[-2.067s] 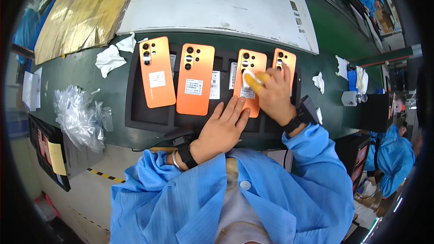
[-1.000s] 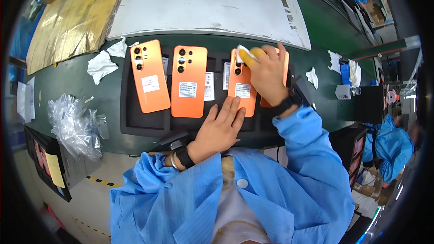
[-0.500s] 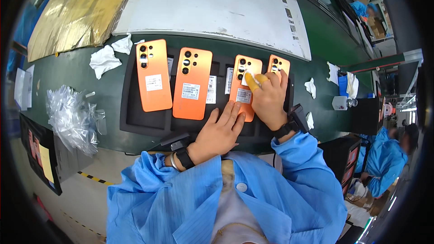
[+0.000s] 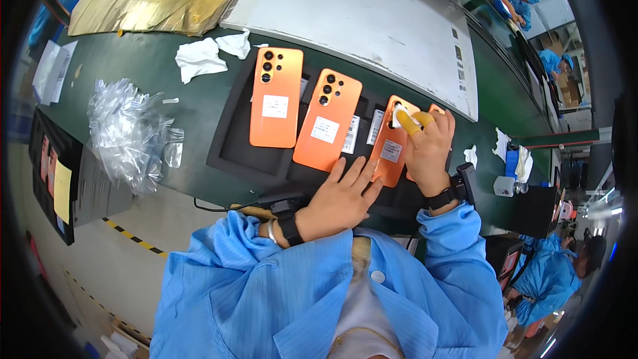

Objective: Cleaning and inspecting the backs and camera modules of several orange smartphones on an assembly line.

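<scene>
An orange phone (image 4: pixel 391 151) is lying back up across the right half of a black tray (image 4: pixel 231 136), its lower end pointing toward the tray's near edge. The right hand (image 4: pixel 430 151) is holding a small white cloth (image 4: pixel 397 117) against the camera end; its grip is closing snugly on the cloth under yellow finger covers (image 4: pixel 410 125). The left hand (image 4: pixel 337 203) is resting palm down, its grip spreading open and holding nothing, fingertips bracing the phone's lower end. The step in hand is apparently wiping the lenses; the next move is probably calling for light, even pressure around them while the bracing continues. Two more orange phones are lying to the left, and a fourth is partly hiding behind the right hand. Beyond the tray, clear plastic wrapping (image 4: pixel 129 136) is heaping toward the worktop's (image 4: pixel 199 110) left end.
</scene>
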Demonstrator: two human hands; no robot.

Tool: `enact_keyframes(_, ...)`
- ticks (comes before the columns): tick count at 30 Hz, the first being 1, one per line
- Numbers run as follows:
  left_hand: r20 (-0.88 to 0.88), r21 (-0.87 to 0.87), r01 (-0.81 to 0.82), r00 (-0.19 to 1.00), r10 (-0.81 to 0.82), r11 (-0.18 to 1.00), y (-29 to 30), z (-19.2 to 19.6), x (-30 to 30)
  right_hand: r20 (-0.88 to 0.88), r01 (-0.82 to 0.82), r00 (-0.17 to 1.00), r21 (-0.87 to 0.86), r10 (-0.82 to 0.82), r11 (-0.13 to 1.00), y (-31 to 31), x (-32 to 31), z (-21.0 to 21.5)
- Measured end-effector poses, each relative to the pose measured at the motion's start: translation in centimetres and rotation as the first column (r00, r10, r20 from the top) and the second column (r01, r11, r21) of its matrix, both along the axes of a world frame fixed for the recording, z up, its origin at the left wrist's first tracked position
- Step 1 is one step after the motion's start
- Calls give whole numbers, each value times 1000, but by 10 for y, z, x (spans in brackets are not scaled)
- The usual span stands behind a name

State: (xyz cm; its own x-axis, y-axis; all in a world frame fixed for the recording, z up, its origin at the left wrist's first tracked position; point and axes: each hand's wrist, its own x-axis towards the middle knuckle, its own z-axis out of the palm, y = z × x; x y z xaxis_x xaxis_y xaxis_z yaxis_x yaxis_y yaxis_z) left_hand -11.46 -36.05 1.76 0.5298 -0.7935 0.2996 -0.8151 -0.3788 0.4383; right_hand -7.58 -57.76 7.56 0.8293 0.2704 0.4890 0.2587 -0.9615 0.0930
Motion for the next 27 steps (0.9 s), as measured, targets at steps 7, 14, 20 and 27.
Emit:
enact_keyframes(7,-62,61,-162,984,166,985,47,7,12,-28,-328,944,39,329,944,85,59,-27)
enact_keyframes(14,-13,-4,-147,989,147,989,48,-4,15,-35,-254,967,-35,253,966,77,45,-33)
enact_keyframes(20,-1,43,-139,990,139,989,52,-4,15,-41,-238,971,-49,236,970,97,70,-29)
enact_keyframes(27,28,-19,-116,993,116,993,49,-15,18,-69,-219,974,-25,216,976,78,48,-37)
